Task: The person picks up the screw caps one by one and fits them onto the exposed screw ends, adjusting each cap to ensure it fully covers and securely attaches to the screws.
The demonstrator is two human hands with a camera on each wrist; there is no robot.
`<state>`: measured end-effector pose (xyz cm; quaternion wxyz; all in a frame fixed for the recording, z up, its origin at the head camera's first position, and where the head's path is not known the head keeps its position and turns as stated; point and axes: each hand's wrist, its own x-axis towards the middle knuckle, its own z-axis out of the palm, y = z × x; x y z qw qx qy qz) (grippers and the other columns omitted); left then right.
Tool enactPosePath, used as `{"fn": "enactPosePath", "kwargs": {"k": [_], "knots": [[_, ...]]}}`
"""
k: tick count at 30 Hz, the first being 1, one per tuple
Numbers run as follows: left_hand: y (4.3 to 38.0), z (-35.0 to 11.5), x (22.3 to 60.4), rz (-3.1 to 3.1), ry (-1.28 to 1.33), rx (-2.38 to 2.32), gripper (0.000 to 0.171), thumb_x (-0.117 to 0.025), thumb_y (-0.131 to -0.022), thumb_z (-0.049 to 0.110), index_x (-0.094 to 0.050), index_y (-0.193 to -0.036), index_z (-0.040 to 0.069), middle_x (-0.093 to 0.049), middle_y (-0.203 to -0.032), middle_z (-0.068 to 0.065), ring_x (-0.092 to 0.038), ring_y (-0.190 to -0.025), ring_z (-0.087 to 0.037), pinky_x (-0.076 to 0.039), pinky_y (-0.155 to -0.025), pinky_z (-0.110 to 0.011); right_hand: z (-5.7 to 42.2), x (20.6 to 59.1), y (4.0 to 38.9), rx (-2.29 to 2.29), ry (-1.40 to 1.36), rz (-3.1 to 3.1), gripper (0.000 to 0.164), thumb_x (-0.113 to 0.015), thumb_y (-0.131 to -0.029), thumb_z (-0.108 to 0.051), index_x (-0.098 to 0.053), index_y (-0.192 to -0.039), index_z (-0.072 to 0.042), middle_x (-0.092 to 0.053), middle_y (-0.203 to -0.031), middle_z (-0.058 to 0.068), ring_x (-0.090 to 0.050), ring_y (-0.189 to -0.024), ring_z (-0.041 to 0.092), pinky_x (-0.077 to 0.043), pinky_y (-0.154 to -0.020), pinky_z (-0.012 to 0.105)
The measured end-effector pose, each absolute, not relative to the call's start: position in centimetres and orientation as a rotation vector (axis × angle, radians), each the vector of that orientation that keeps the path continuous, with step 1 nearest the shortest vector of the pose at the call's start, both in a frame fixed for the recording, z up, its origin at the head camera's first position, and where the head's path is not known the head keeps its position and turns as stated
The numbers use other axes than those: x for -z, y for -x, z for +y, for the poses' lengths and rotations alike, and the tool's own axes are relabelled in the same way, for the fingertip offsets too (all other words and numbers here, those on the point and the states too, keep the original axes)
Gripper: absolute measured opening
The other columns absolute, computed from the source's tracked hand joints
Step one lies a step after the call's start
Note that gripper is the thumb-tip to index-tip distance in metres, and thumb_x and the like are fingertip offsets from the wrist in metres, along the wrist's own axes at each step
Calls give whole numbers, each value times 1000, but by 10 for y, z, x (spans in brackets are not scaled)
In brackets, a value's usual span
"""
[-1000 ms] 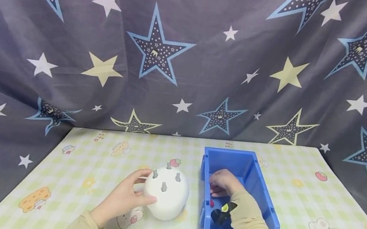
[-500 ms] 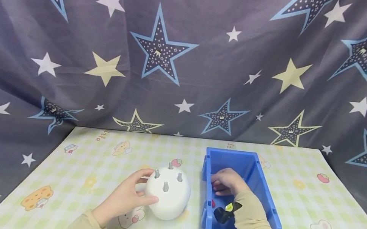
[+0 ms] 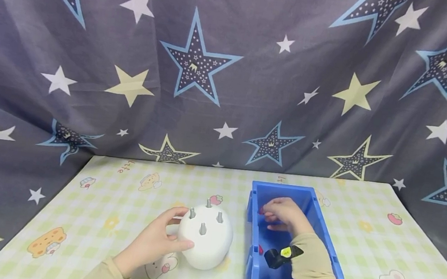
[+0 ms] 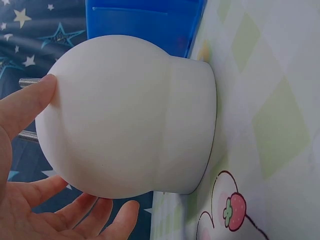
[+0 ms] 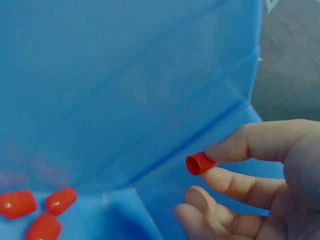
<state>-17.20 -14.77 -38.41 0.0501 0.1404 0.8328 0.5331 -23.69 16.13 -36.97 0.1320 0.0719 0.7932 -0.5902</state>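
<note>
Presently, the person's left hand [image 3: 157, 238] grips a smooth, white, rounded body [image 3: 207, 249], thumb on one side and fingers on the other; it stands just right of that hand on the counter [image 3: 362, 268], which wears a green-and-white checked cover. Four grey, threaded metal posts [image 3: 202, 228] rise from its top, just beyond the left thumb. The right hand [image 3: 283, 214], inside a long, blue plastic bin [image 3: 267, 192], pinches a small, hollow red cap [image 5: 200, 162] in its fingertips, open end facing away from the palm. Three glossy red pieces [image 5: 18, 204] lie in the bin, apart from the right fingers.
</note>
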Motion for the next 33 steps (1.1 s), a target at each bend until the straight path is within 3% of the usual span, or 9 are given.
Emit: {"fn": "enactPosePath", "kwargs": {"k": [7,15,28,33], "knots": [[171,-148,384,2542,-414,-1612,70,-82,-72,18,-48,-132,7,-46,-139,-13,-46,-124,-39,-53,-94,-47,162,357,236,1762,-167,2292,17,-59,-87,-7,-59,-96,7,-63,-77,2,-58,-66,10,-61,-64,30],[172,-147,384,2541,-426,-1620,71,-83,-72,18,-48,-132,6,-46,-138,-14,-47,-124,-39,-55,-93,-42,165,339,234,1823,-88,2279,25,-57,-90,-10,-57,-105,10,-65,-82,1,-60,-70,8,-62,-65,29],[171,-149,383,2543,-419,-1609,73,-82,-73,19,-46,-134,5,-45,-140,-14,-47,-124,-39,-54,-94,-42,158,305,227,1878,111,2230,8,-57,-88,-10,-60,-90,-2,-64,-90,4,-60,-81,15,-61,-71,31],[171,-149,384,2531,-422,-1615,72,-82,-73,19,-46,-134,5,-44,-140,-14,-46,-124,-39,-55,-94,-42,153,293,226,1819,150,2278,11,-57,-88,-8,-61,-93,1,-65,-92,5,-61,-84,19,-62,-74,36]]}}
